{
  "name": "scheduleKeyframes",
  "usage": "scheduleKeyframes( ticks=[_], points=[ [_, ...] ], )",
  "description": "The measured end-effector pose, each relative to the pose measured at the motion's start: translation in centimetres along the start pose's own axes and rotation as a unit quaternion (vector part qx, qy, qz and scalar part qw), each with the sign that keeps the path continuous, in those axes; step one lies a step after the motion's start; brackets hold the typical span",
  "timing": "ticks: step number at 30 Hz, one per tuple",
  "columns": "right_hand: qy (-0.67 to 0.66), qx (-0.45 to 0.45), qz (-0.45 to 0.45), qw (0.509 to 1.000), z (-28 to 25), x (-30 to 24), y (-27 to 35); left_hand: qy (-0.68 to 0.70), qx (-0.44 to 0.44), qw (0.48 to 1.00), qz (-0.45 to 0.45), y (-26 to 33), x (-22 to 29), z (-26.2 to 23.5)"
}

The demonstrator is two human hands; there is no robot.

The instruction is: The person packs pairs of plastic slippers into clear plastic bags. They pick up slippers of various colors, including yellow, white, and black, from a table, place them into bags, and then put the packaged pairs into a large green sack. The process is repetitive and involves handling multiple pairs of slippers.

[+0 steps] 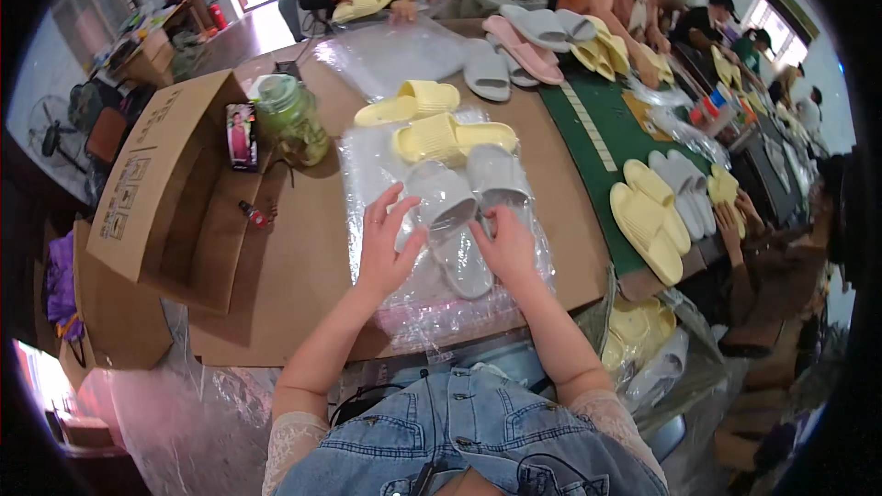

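- Cardboard-covered table (303, 257) carries a stack of clear plastic bags (432, 303) at its middle.
- Grey slippers (459, 211) lie on the bags — yellow slippers (450, 138) just beside them at twelve o'clock.
- Left hand (386, 243), fingers spread wide, presses flat on a bag at the pair's nine o'clock.
- Right hand (507, 243) pinches the bag's edge at three o'clock.

2 hands (386, 253), 1 jar (292, 119), 1 box (170, 179)
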State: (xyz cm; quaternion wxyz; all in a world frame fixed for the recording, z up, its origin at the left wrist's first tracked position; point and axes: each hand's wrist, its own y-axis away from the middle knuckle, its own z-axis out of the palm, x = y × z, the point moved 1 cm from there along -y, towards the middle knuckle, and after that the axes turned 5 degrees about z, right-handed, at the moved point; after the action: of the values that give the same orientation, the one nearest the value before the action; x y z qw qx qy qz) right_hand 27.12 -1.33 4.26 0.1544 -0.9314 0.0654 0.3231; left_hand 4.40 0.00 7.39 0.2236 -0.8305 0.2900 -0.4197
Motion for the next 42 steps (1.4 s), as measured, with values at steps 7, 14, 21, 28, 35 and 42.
scheduleKeyframes(
  ticks=[7, 14, 21, 28, 35, 42],
  points=[
    [0.113, 0.053, -0.029, 0.992, -0.8, -1.4, -1.7, -0.056, -0.062, 0.996, -0.006, 2.7, -0.1, 3.0],
    [0.143, 0.01, -0.013, 0.99, 3.5, -0.8, -3.4, -0.022, -0.093, 0.995, 0.029, 3.9, -0.1, 4.2],
    [0.01, 0.041, 0.01, 0.999, 2.1, 1.3, -2.6, -0.035, -0.06, 0.997, -0.015, 4.4, -1.1, 4.8],
    [0.015, 0.026, 0.041, 0.999, -4.5, 5.7, 2.9, 0.088, -0.091, 0.985, -0.114, 4.7, -1.8, 4.8],
    [0.13, 0.167, 0.141, 0.967, -22.3, 12.7, 9.2, 0.144, -0.096, 0.973, -0.154, 4.6, -1.5, 4.9],
    [0.364, 0.027, 0.304, 0.88, -37.3, 19.0, 20.7, 0.109, -0.099, 0.979, -0.138, 4.7, -1.9, 5.2]
  ],
)
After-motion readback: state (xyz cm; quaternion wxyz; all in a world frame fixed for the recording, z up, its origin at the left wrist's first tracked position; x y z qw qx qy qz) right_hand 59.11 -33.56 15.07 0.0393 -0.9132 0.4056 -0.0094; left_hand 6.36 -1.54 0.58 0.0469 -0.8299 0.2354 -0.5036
